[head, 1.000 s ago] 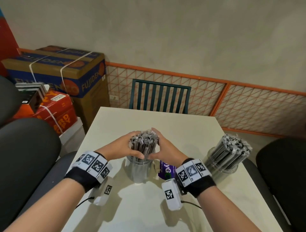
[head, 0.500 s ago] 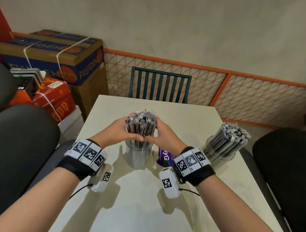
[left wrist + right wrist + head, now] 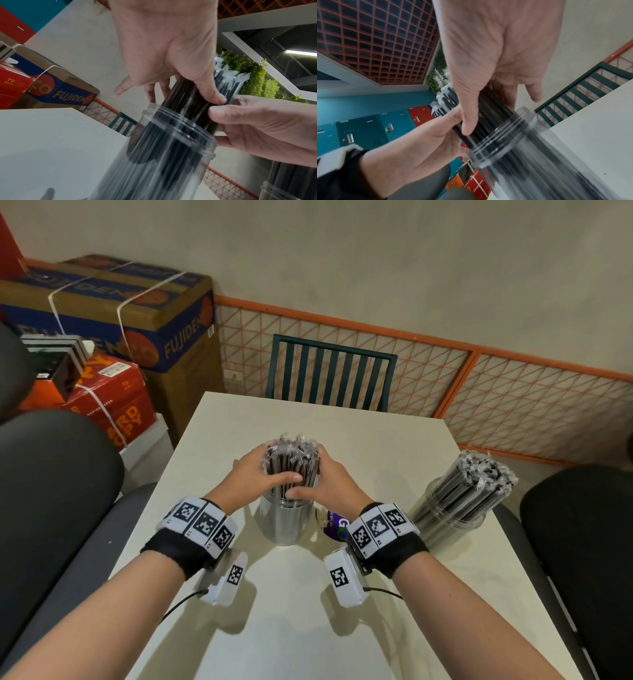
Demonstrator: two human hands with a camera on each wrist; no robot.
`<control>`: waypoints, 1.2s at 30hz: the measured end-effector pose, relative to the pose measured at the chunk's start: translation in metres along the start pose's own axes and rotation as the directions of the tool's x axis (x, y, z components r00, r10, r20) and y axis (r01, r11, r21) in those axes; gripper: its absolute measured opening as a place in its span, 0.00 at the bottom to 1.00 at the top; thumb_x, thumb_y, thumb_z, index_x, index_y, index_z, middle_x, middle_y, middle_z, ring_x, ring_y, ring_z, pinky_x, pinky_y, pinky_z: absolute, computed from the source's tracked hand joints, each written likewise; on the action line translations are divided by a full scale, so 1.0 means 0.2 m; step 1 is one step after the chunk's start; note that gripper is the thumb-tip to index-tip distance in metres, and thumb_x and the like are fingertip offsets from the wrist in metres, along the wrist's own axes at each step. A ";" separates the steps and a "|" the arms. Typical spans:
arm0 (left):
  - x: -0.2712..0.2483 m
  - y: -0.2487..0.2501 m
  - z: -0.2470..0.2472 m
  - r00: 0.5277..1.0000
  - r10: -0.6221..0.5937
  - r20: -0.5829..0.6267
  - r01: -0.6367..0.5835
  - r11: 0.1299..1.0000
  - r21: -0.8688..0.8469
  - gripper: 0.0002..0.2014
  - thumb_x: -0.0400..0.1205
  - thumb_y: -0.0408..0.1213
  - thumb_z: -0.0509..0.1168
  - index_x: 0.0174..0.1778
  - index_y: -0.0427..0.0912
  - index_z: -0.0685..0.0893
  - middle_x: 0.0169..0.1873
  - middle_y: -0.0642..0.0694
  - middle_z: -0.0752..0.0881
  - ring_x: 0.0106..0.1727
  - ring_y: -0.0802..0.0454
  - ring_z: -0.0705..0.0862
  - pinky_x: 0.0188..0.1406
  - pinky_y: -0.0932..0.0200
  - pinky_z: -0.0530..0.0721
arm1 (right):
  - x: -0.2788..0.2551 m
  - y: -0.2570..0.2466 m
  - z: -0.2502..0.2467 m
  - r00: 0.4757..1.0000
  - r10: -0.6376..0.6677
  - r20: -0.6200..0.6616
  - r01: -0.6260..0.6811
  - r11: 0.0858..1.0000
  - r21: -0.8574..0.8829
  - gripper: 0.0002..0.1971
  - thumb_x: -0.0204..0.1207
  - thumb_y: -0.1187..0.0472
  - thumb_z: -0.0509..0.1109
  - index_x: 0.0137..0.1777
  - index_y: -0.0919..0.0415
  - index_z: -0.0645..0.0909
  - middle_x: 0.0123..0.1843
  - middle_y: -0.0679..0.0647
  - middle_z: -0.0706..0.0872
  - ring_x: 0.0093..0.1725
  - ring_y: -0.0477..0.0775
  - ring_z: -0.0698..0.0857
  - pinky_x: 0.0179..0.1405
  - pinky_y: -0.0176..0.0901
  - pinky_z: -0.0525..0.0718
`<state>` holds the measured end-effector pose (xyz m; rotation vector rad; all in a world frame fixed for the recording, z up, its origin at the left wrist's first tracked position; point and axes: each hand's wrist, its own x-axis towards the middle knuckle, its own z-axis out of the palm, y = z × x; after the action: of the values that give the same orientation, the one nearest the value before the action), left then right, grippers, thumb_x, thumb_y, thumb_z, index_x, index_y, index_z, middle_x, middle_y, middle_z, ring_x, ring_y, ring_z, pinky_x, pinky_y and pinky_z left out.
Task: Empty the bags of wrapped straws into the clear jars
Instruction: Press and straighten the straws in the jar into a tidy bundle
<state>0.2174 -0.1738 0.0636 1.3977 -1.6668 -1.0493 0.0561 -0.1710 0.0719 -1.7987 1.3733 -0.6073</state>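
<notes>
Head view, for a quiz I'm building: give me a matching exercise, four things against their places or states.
Things:
1. bundle of black wrapped straws
2. clear plastic jar on the right
3. dark green slatted chair
4. purple packet

Places or states:
A. at the table's far edge
B. gripped by both hands over the middle jar
C. already full of straws
D. on the table, partly hidden by the right wrist

Pairs: 1-B, 2-C, 3-A, 4-D

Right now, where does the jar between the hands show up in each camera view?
Head: jar at centre, below both hands.
Left wrist: jar at lower centre, under the thumbs.
Right wrist: jar at lower right.
Shared landmark: the green chair beyond the table.
</notes>
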 end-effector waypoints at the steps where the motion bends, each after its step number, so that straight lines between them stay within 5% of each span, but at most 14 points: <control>1: 0.01 0.01 -0.01 1.000 -0.004 -0.021 0.004 1.000 0.002 0.29 0.71 0.41 0.75 0.68 0.47 0.75 0.57 0.51 0.82 0.60 0.54 0.78 0.67 0.54 0.74 | 0.00 -0.01 0.01 0.999 -0.009 -0.034 0.009 1.000 -0.001 0.38 0.69 0.61 0.78 0.76 0.57 0.62 0.69 0.56 0.81 0.67 0.54 0.80 0.58 0.37 0.76; 6: 0.04 0.09 -0.09 0.993 0.006 0.121 -0.013 0.998 0.060 0.30 0.75 0.40 0.72 0.73 0.47 0.71 0.61 0.53 0.79 0.61 0.58 0.75 0.59 0.62 0.72 | 0.04 -0.08 -0.12 0.998 -0.059 -0.021 0.059 0.998 -0.035 0.32 0.76 0.64 0.71 0.78 0.56 0.64 0.72 0.56 0.79 0.70 0.54 0.78 0.63 0.38 0.74; 9: 0.07 0.09 -0.13 0.972 -0.017 0.235 -0.009 0.994 0.111 0.33 0.70 0.38 0.76 0.71 0.50 0.72 0.66 0.51 0.79 0.65 0.55 0.76 0.68 0.52 0.74 | 0.05 -0.09 -0.18 0.993 -0.040 0.115 0.054 0.992 -0.114 0.34 0.73 0.65 0.74 0.78 0.56 0.64 0.73 0.56 0.78 0.72 0.54 0.76 0.67 0.40 0.71; 12: 0.06 0.04 -0.12 0.957 -0.088 0.276 0.010 0.962 0.272 0.42 0.62 0.49 0.80 0.71 0.53 0.70 0.70 0.48 0.76 0.72 0.48 0.72 0.74 0.37 0.68 | 0.06 -0.04 -0.15 0.981 0.015 0.191 0.015 0.988 -0.156 0.40 0.70 0.65 0.77 0.78 0.55 0.61 0.73 0.55 0.77 0.73 0.54 0.75 0.72 0.44 0.71; 16: 0.04 -0.02 -0.08 0.960 -0.074 0.270 0.025 0.983 0.180 0.53 0.49 0.67 0.79 0.71 0.58 0.69 0.68 0.52 0.78 0.71 0.52 0.74 0.73 0.41 0.72 | 0.03 0.01 -0.08 0.985 -0.012 0.169 0.030 0.994 -0.104 0.45 0.67 0.63 0.79 0.80 0.56 0.57 0.74 0.53 0.75 0.72 0.50 0.74 0.70 0.40 0.70; 20: 0.02 -0.01 -0.05 0.977 -0.004 0.213 -0.010 0.998 0.068 0.47 0.57 0.58 0.80 0.72 0.57 0.68 0.66 0.55 0.79 0.68 0.56 0.77 0.74 0.47 0.72 | 0.00 0.02 -0.02 0.998 -0.031 0.046 0.033 0.999 -0.032 0.44 0.69 0.59 0.79 0.80 0.57 0.58 0.74 0.54 0.77 0.71 0.51 0.77 0.63 0.36 0.72; 24: 0.01 0.01 -0.04 0.999 0.006 0.052 -0.012 0.992 0.129 0.34 0.64 0.65 0.70 0.66 0.59 0.76 0.60 0.54 0.84 0.65 0.51 0.80 0.72 0.42 0.72 | 0.02 0.00 0.00 0.997 -0.051 -0.054 0.050 0.999 -0.016 0.34 0.72 0.60 0.75 0.76 0.58 0.64 0.68 0.55 0.82 0.66 0.53 0.81 0.58 0.37 0.77; 26: 0.02 0.05 -0.07 0.996 0.024 0.081 -0.034 0.992 0.122 0.29 0.72 0.61 0.67 0.68 0.53 0.77 0.62 0.52 0.83 0.64 0.53 0.80 0.64 0.56 0.77 | 0.03 -0.03 -0.04 0.995 -0.059 -0.080 0.055 0.997 -0.053 0.30 0.76 0.62 0.71 0.77 0.58 0.65 0.68 0.57 0.82 0.67 0.55 0.81 0.59 0.38 0.77; 29: 0.03 0.11 -0.14 0.987 0.026 0.160 -0.047 0.990 0.130 0.24 0.79 0.51 0.64 0.70 0.49 0.75 0.59 0.56 0.80 0.59 0.59 0.77 0.48 0.75 0.71 | 0.06 -0.07 -0.11 0.996 -0.082 -0.038 0.079 0.993 -0.089 0.29 0.75 0.64 0.71 0.76 0.56 0.67 0.69 0.55 0.82 0.68 0.53 0.80 0.60 0.37 0.74; 33: 0.03 0.14 -0.19 0.958 -0.052 0.283 -0.021 0.968 0.251 0.22 0.75 0.48 0.70 0.64 0.50 0.74 0.57 0.53 0.79 0.55 0.60 0.78 0.49 0.68 0.75 | 0.06 -0.04 -0.13 0.992 -0.053 0.116 0.070 0.986 -0.150 0.36 0.71 0.63 0.77 0.77 0.55 0.65 0.72 0.54 0.80 0.71 0.52 0.77 0.62 0.37 0.70; 36: 0.01 0.12 -0.15 0.960 -0.062 0.273 0.006 0.979 0.202 0.30 0.72 0.42 0.75 0.69 0.49 0.72 0.56 0.55 0.77 0.57 0.59 0.75 0.56 0.65 0.72 | 0.05 0.00 -0.11 0.986 -0.032 0.165 0.054 0.989 -0.135 0.43 0.67 0.60 0.80 0.79 0.55 0.60 0.74 0.54 0.77 0.72 0.52 0.75 0.68 0.40 0.71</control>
<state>0.2341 -0.1781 0.0987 1.4623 -2.0048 -1.1681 0.0426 -0.1859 0.0832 -1.9477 1.2957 -0.3851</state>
